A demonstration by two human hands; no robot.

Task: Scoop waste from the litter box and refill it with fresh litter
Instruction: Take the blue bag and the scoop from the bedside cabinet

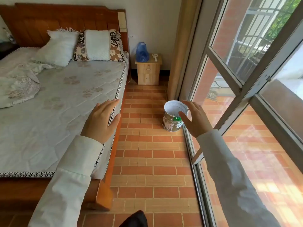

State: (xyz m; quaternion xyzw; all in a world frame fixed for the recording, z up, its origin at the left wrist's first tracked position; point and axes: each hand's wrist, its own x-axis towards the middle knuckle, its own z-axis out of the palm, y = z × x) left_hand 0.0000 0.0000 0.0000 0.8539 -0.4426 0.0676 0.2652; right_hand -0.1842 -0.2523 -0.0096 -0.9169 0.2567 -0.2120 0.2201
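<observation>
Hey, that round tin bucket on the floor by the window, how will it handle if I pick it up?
The bucket looks like rigid metal, so it should keep its shape. It stands open-topped and upright; tilting may spill any contents. Its wide flat base suggests it won't tip easily, though on its side it would roll.

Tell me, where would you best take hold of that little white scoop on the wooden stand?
By its handle, from the near side. The scoop lies flat on the wooden stand beside the blue bag, slotted head toward the wall, slim handle pointing this way, so fingers could likely pinch it.

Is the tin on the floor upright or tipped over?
Upright. The tin stands on its base on the tiled floor, open mouth facing up, lid off.
</observation>
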